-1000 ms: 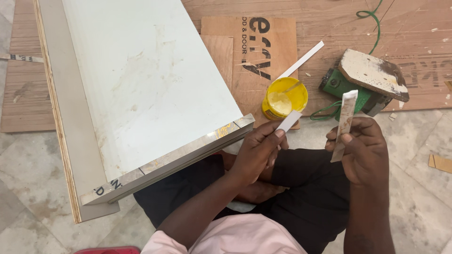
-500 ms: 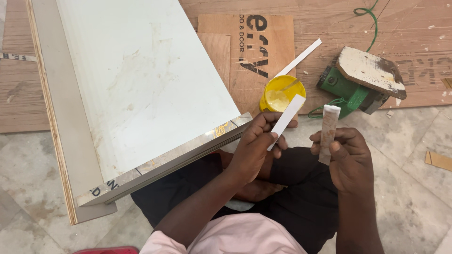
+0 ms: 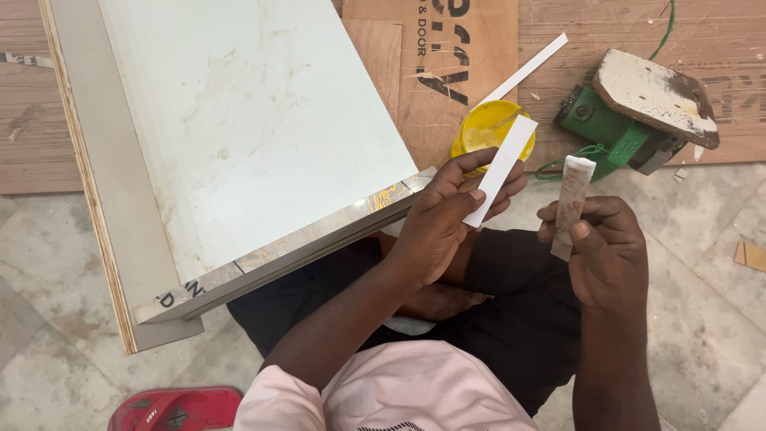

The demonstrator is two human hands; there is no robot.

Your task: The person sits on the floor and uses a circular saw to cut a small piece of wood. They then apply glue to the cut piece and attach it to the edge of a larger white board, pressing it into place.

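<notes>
Two thin strips: your left hand pinches the light, bendy white laminate strip low, just beside the yellow tin; your right hand grips a glue-smeared strip.

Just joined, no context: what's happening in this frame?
A person sits on the floor with a white board propped against their lap. The left hand holds a white strip; the right hand holds a stained strip upright. A yellow tub and a green power tool sit just beyond.
</notes>
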